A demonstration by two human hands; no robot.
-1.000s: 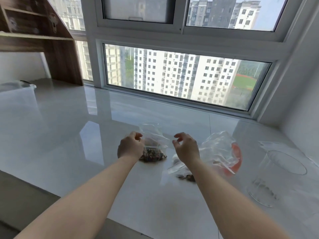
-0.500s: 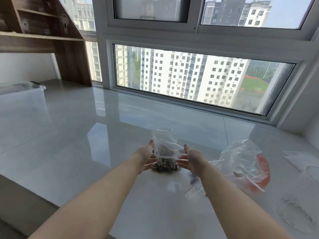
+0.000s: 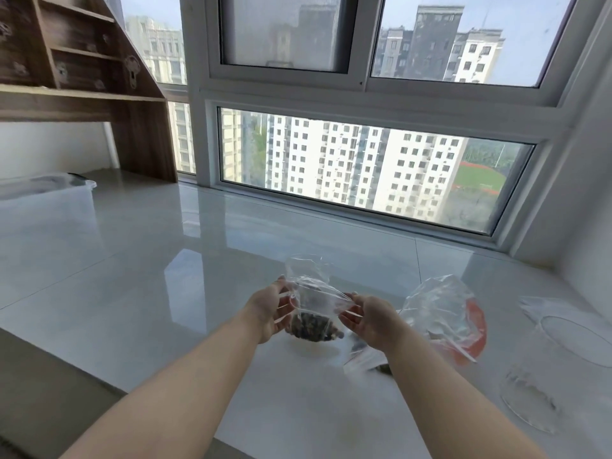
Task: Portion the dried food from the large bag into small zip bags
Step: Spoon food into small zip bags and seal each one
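The left hand [image 3: 268, 309] and the right hand [image 3: 371, 318] now each pinch one side of the small zip bag [image 3: 314, 306], thumb and fingertips closed on the clear plastic near its mouth, pulling it taut between them. Half a second ago both palms were flat and spread, cupping the bag's sides low against the counter; a second ago the hands were curled and apart. The grip has risen to the bag's upper edge, and the bag seems lifted, though I cannot tell whether its base touches the white countertop [image 3: 165, 293]. The dark dried food [image 3: 313, 327] sits heaped in its bottom, at 6 o'clock from the pinched edge. I judge this portion filled and the hands lining up the zip strip to seal it.

Outward, at 3 o'clock from the right hand, the large bag [image 3: 443, 313] lies crumpled with an orange patch. A clear round container [image 3: 563, 359] stands further at 3 o'clock. A translucent bin [image 3: 49, 197] sits at 10 o'clock, below a wooden shelf [image 3: 82, 77].
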